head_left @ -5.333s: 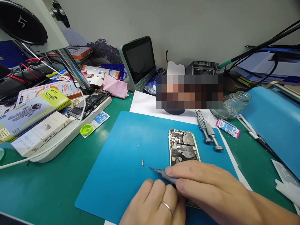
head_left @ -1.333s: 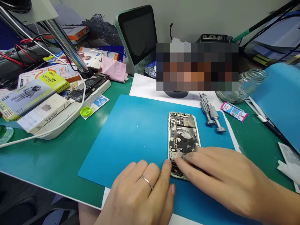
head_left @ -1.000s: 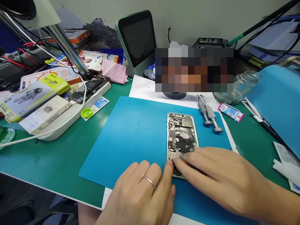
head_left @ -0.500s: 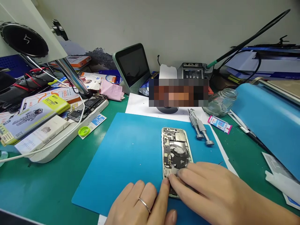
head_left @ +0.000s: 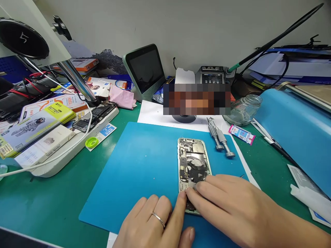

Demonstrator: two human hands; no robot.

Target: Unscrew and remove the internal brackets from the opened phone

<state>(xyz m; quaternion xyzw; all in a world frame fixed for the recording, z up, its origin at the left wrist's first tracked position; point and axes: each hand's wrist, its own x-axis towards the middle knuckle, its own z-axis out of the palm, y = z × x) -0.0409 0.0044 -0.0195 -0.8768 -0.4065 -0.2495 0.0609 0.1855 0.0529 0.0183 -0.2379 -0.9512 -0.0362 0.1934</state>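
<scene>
An opened phone with its circuit board exposed lies upright on a blue mat. My left hand, wearing a ring, rests flat on the mat, and its index fingertip touches the phone's lower left edge. My right hand covers the phone's lower end. Its fingers are pressed together, with the tips down on the board near the left side. Anything under those fingertips is hidden.
Two grey screwdrivers lie right of the phone, with a pink packet and glass jar beyond. A small screen stands at the back. Boxes, cables and a green cap crowd the left. A second blue mat lies right.
Five seconds ago my right hand held a screwdriver near a small metal part on the mat; both are now out of sight. Over the last second the hands stayed at the phone's lower end.
</scene>
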